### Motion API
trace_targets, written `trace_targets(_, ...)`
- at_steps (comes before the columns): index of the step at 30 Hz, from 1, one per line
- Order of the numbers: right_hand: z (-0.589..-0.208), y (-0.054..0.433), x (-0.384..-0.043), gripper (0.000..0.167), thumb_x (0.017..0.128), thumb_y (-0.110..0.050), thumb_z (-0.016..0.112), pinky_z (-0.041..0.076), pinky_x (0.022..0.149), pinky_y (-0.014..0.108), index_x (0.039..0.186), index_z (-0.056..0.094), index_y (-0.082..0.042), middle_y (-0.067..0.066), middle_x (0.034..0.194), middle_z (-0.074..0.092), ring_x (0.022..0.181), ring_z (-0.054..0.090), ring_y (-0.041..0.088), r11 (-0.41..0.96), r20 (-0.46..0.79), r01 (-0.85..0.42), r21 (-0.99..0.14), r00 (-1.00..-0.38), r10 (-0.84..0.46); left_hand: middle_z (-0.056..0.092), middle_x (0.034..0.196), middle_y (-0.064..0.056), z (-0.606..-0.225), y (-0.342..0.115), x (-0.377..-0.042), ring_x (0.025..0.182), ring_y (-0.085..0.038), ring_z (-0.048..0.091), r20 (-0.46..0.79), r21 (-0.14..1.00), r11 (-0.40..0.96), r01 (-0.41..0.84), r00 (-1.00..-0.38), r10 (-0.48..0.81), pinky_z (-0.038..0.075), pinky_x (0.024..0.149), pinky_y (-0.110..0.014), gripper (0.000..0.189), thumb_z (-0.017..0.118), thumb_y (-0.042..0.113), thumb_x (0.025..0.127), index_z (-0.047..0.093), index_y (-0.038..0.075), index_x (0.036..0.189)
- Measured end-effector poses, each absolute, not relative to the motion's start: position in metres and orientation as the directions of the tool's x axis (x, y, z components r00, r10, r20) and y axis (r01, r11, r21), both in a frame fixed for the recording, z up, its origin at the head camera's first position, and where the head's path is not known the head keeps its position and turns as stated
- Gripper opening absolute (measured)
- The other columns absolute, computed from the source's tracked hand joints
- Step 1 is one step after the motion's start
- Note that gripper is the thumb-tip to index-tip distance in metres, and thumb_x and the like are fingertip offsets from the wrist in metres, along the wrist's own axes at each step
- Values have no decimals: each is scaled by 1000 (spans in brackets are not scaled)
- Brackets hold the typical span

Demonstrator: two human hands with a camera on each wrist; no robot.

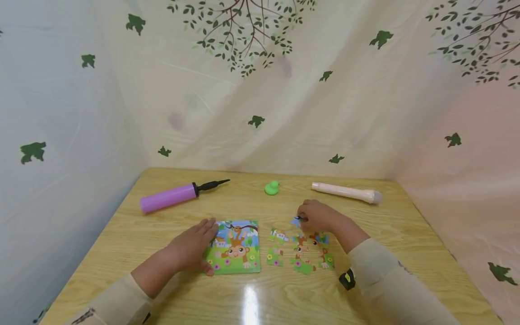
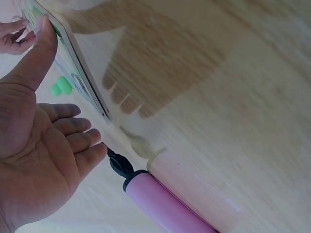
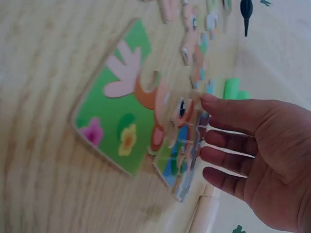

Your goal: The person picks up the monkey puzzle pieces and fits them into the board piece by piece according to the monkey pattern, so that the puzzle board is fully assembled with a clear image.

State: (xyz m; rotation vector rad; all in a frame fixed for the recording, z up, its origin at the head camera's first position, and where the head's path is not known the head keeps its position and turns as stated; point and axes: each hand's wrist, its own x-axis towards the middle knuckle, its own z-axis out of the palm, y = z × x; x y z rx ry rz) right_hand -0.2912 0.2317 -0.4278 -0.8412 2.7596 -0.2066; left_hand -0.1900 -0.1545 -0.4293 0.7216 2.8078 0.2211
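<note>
Steadying the monkey puzzle board [image 1: 239, 248], I'd guess, is why the left hand [image 1: 192, 246] lies straight-fingered at its left edge; right hand [image 1: 319, 216] pinches a blue puzzle piece [image 1: 296, 221] just beyond the loose pieces [image 1: 302, 266], right of the board.

Soft, fairly even light is filling the head view, while a white glare is streaking the glossy surface [image 1: 215, 298] near the bottom edge. The right sleeve [image 1: 390, 275] is casting a faint shadow. The cloth backdrop [image 1: 292, 140] is showing soft diagonal shading, turning bluish at left and pinkish at right. In the left wrist view, the surface is mirroring the left hand [image 2: 41, 155] and pump [image 2: 160, 201] through pale haze. In the right wrist view, the nearest puzzle piece [image 3: 109, 109] is looking slightly blurred.
</note>
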Motion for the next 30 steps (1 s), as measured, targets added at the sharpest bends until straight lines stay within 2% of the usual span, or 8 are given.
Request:
trace_targets(2,-432,232,-291,11,94,-19,66,37,67,33,98,67,-9,2,94,55,77,44,15,816,-176,-536,-214,-801,-572,23,160,-22,-430,-153,-190,147,-41,23,-172,207,860,466,-848,501,25,119,-54,118,85,51,62,30,-3,151)
trace_targets(6,-437,230,-291,12,93,-20,68,41,67,30,100,68,-11,-1,92,56,76,45,12,811,-158,-546,-211,-800,-579,31,157,-21,-431,-149,-190,145,-40,29,-162,214,854,474,-845,509,29,117,-54,111,86,47,61,37,-2,148)
trace_targets(12,-439,226,-291,16,93,-22,69,49,71,30,104,69,-11,-2,95,58,78,50,11,822,-165,-528,-214,-810,-563,30,158,-18,-429,-147,-190,145,-39,29,-217,225,862,455,-839,500,30,116,-56,105,85,44,65,38,1,148)
trace_targets(16,-438,224,-293,20,92,-22,70,51,75,33,106,67,-9,1,97,59,80,52,12,818,-154,-507,-271,-817,-556,29,159,-17,-427,-148,-191,146,-39,29,-259,233,866,442,-830,493,31,115,-57,102,85,45,67,39,2,148)
trace_targets(24,-433,207,-299,12,93,-17,69,42,65,29,95,58,-13,-1,83,54,71,46,13,766,-124,-452,-457,-820,-558,27,160,-17,-425,-148,-192,146,-39,27,-275,232,862,450,-820,502,31,116,-56,103,84,45,69,37,1,149)
trace_targets(30,-423,173,-298,9,94,-19,67,50,69,30,96,59,-15,-3,85,62,74,60,10,684,-146,-431,-588,-776,-614,28,159,-18,-424,-149,-191,146,-39,27,-284,228,862,453,-815,504,30,116,-55,102,84,43,69,37,-1,149)
